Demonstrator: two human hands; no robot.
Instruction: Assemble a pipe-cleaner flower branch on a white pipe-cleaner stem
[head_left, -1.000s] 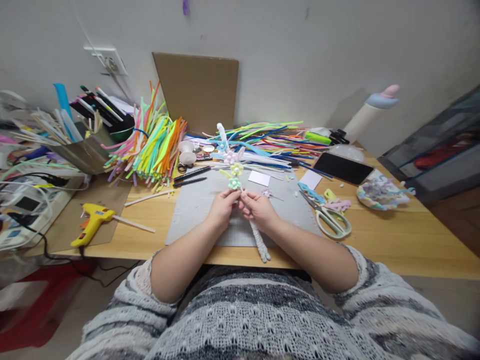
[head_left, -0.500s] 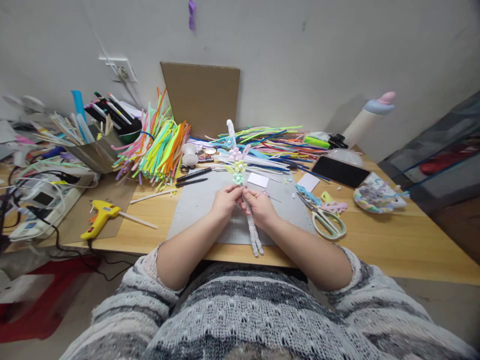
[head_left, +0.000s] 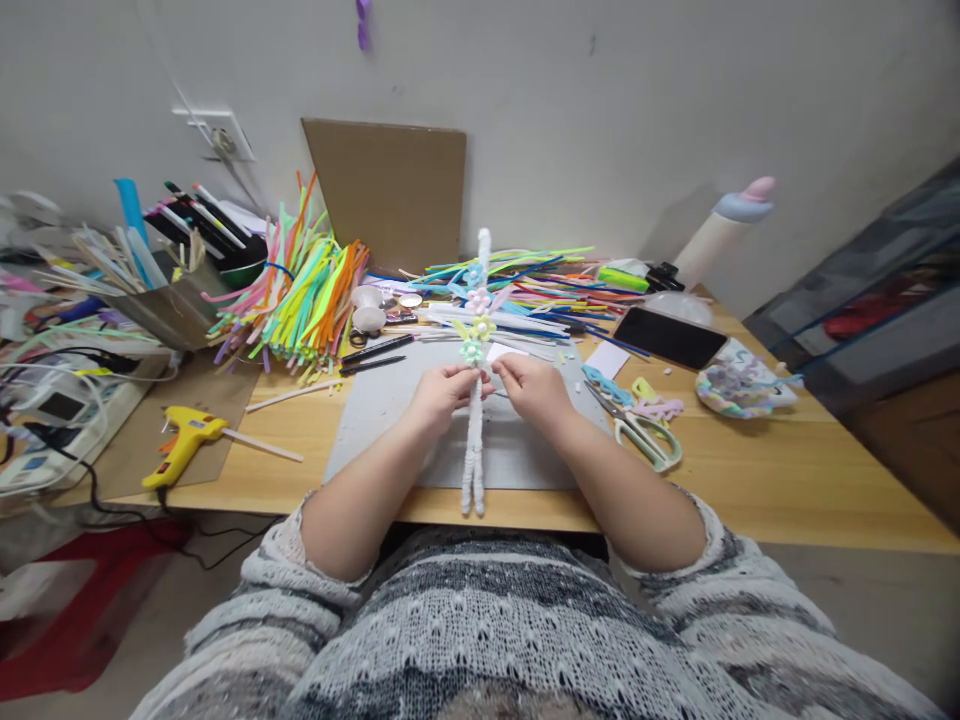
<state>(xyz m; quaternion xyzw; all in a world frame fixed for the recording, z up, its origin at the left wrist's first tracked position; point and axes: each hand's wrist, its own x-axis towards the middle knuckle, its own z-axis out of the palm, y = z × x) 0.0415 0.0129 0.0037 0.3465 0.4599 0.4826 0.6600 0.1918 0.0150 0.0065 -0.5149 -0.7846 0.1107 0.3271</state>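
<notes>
A white fuzzy pipe-cleaner stem (head_left: 474, 440) stands nearly upright before me, its lower end split into two legs. Small blue, pink, yellow and green flowers with pearly centres (head_left: 477, 327) run down its upper part. My left hand (head_left: 442, 392) is closed on the stem just below the green flower. Just to the right of the stem, apart from it, my right hand (head_left: 532, 388) has its fingers pinched together; what they hold, if anything, is too small to make out. Beneath both hands lies a grey cutting mat (head_left: 375, 420), with a white card (head_left: 507, 351) partly behind my right hand.
Scissors (head_left: 649, 440) and pipe-cleaner scraps lie right of the mat, near a black phone (head_left: 670, 337). A yellow glue gun (head_left: 187, 440) and a power strip (head_left: 90, 430) are on the left. Bundled pipe cleaners (head_left: 300, 300) and a cardboard sheet (head_left: 390, 195) stand at the back.
The stem has swung from a leftward lean to nearly upright, its lower legs moving left. My right hand has come off the stem and moved slightly right. The view has shifted a little.
</notes>
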